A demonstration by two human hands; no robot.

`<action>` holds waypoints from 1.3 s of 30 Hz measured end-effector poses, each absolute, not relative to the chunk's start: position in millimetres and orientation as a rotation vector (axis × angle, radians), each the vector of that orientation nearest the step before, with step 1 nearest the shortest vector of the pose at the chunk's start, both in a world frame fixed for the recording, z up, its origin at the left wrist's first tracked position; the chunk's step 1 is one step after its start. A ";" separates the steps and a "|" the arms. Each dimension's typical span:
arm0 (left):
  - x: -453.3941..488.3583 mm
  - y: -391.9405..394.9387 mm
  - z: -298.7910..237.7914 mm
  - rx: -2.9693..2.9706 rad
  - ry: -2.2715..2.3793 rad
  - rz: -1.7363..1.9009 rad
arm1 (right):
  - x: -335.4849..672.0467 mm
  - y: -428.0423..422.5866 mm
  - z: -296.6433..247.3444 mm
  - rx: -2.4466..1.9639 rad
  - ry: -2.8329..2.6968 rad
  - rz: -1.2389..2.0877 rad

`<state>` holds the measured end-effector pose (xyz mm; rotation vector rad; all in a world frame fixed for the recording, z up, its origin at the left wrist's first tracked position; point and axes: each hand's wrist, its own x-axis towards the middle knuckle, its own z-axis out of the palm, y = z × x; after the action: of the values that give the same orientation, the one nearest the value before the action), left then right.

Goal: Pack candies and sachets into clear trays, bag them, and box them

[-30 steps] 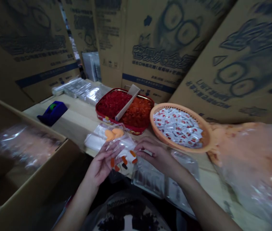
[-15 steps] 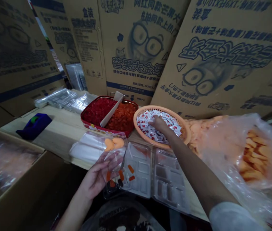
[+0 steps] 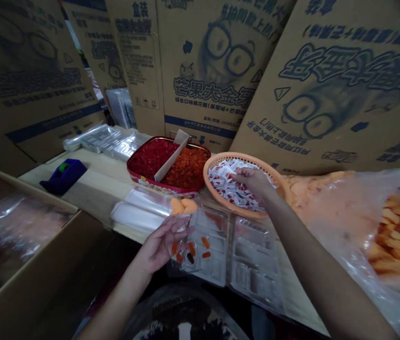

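Note:
My left hand (image 3: pixel 162 243) holds a clear plastic tray (image 3: pixel 200 245) from below, fingers spread under its near-left corner. The tray carries two orange slices (image 3: pixel 183 206) and a few small orange and dark candies (image 3: pixel 190 251). My right hand (image 3: pixel 254 181) reaches into the orange basket (image 3: pixel 210 166), with its fingers closed on small white-and-red sachets (image 3: pixel 230 186). A second clear tray (image 3: pixel 256 269) lies to the right of the first.
A red tin (image 3: pixel 133 175) with a cardboard divider holds red and orange pieces. A large clear bag of orange slices (image 3: pixel 373 226) is at the right. A blue tape dispenser (image 3: pixel 63 174), stacked clear trays (image 3: pixel 104 139), an open carton (image 3: pixel 26 264) and tall printed cartons (image 3: pixel 327 85) surround the table.
My right hand left the tray, reached into the basket and now lifts slightly with closed fingers. My left hand keeps holding the tray. The view shifted a little.

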<state>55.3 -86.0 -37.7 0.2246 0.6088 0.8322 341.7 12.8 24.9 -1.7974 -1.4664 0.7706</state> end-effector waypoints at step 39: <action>45.3 -96.6 -40.0 0.253 0.651 0.849 | 239.9 -83.0 6.0 -1.559 -1.361 1.140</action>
<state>45.3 -96.6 -40.0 0.2534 0.6507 0.8490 239.9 -83.0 6.0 -1.5592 -1.3606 1.1400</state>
